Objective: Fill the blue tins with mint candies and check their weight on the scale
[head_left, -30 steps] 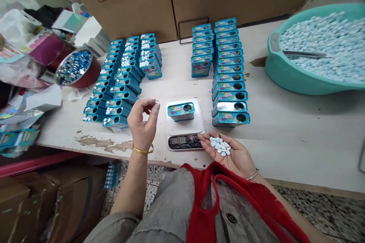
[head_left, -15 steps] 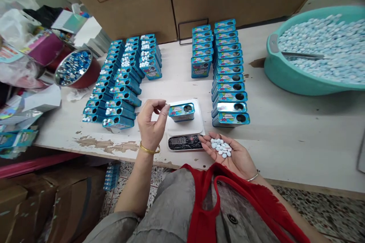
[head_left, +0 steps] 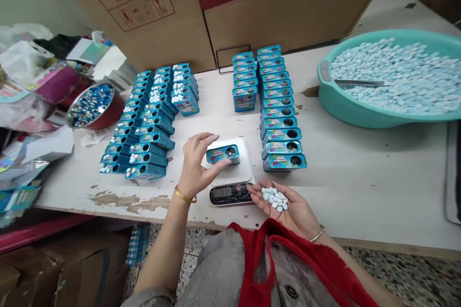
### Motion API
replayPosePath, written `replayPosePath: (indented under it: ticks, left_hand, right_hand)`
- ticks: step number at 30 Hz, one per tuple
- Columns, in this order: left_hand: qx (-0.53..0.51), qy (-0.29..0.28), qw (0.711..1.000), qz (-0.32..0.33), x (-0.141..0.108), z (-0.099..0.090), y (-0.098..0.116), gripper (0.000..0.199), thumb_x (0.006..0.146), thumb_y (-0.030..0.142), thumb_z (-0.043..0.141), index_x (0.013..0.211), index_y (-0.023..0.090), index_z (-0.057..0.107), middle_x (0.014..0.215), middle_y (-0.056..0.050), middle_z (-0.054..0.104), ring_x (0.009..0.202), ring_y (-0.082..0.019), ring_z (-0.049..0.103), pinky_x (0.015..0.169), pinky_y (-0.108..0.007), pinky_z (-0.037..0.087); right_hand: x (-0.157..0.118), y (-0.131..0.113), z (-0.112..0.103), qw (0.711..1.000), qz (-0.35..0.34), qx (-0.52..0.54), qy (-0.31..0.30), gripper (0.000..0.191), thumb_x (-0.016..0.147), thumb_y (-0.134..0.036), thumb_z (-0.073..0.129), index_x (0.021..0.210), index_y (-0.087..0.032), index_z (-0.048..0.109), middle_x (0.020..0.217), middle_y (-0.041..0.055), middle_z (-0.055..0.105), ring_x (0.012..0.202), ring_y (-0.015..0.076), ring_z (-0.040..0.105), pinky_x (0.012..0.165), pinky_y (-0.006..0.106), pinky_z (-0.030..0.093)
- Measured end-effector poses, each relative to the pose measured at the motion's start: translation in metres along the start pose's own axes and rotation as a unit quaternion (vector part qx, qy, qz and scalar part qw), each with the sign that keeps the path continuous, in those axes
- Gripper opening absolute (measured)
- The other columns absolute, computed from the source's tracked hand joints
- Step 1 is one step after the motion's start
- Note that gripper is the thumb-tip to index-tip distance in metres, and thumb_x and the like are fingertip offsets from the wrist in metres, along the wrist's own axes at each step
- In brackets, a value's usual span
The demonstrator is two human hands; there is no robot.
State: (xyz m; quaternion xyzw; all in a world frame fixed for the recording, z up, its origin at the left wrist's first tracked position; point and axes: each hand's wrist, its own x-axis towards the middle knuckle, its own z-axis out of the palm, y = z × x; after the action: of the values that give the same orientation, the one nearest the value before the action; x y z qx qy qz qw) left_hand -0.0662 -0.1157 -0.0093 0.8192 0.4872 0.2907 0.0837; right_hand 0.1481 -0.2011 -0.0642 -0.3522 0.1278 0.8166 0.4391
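A blue tin (head_left: 218, 154) with a round hole in its top stands on the white plate of a digital scale (head_left: 245, 160), whose display looks like 1534. Beside the tin is my left hand (head_left: 197, 163), thumb and fingers spread around its left and near side, with nothing held. A candy shows at the tin's hole, close to my thumb tip. My right hand (head_left: 288, 204) lies palm up just right of the display, cupping a small pile of pale blue and white candies (head_left: 274, 198).
Tins with candies on top (head_left: 146, 171) fill rows at the left. More tins (head_left: 284, 161) line up right of the scale. A turquoise tub of candies (head_left: 360, 114) with metal tongs stands far right. A red bowl (head_left: 117, 110) of wrapped pieces sits left; cardboard boxes (head_left: 288, 14) stand behind.
My left hand has opened from a pinch at the tin's left edge, and its thumb now reaches towards the hole. The camera view has shifted; my right hand still cups the candies.
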Motion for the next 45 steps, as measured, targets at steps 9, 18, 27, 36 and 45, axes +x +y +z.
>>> replayPosePath:
  ticks: [9, 18, 27, 36, 45]
  left_hand:
    - [0.071, -0.095, 0.991, 0.057, 0.078, 0.03, -0.028, 0.035, 0.087, 0.04, 0.059, 0.115, 0.02, 0.055, 0.102, -0.006, 0.064, 0.096, -0.02, 0.057, 0.082, -0.034, 0.035]
    - [0.158, -0.092, 0.982, 0.049, 0.15, 0.09, -0.063, 0.04, 0.085, 0.039, 0.059, 0.121, 0.023, 0.055, 0.116, -0.009, 0.058, 0.105, -0.024, 0.051, 0.086, -0.038, 0.032]
    - [0.312, 0.044, 0.925, -0.212, 0.129, 0.021, -0.137, 0.03, 0.079, 0.03, 0.06, 0.106, 0.017, 0.059, 0.132, -0.017, 0.045, 0.121, -0.036, 0.037, 0.095, -0.049, 0.028]
    - [0.362, -0.115, 0.924, -0.041, 0.108, -0.016, -0.103, 0.012, 0.083, 0.02, 0.054, 0.089, 0.02, 0.064, 0.118, -0.012, 0.057, 0.115, -0.031, 0.047, 0.101, -0.053, 0.027]
    - [0.324, -0.258, 0.903, 0.112, 0.048, -0.014, 0.029, 0.01, 0.088, 0.022, 0.055, 0.088, 0.017, 0.063, 0.09, -0.009, 0.06, 0.081, -0.024, 0.058, 0.064, -0.035, 0.039]
  right_hand:
    - [0.008, 0.006, 0.005, 0.999, 0.034, 0.005, -0.031, 0.02, 0.083, -0.018, 0.056, 0.089, -0.006, 0.07, 0.092, 0.0171, 0.074, 0.093, 0.0231, 0.071, 0.082, 0.031, 0.057]
    - [0.011, 0.001, -0.006, 0.998, 0.029, 0.037, -0.032, 0.02, 0.08, -0.019, 0.06, 0.088, -0.006, 0.072, 0.094, 0.0161, 0.074, 0.095, 0.0231, 0.07, 0.091, 0.034, 0.054]
    - [0.02, 0.003, -0.003, 0.995, 0.078, 0.033, -0.043, 0.022, 0.073, -0.02, 0.069, 0.088, -0.005, 0.073, 0.097, 0.0205, 0.073, 0.097, 0.0265, 0.07, 0.091, 0.035, 0.054]
    - [0.01, 0.002, -0.008, 0.998, 0.035, -0.004, -0.055, 0.02, 0.082, -0.02, 0.062, 0.093, -0.006, 0.07, 0.099, 0.0182, 0.073, 0.098, 0.0235, 0.069, 0.091, 0.033, 0.053]
    - [-0.008, 0.006, -0.002, 0.998, 0.039, -0.039, -0.029, 0.021, 0.085, -0.017, 0.052, 0.092, -0.006, 0.069, 0.094, 0.0166, 0.074, 0.097, 0.0242, 0.07, 0.081, 0.031, 0.058]
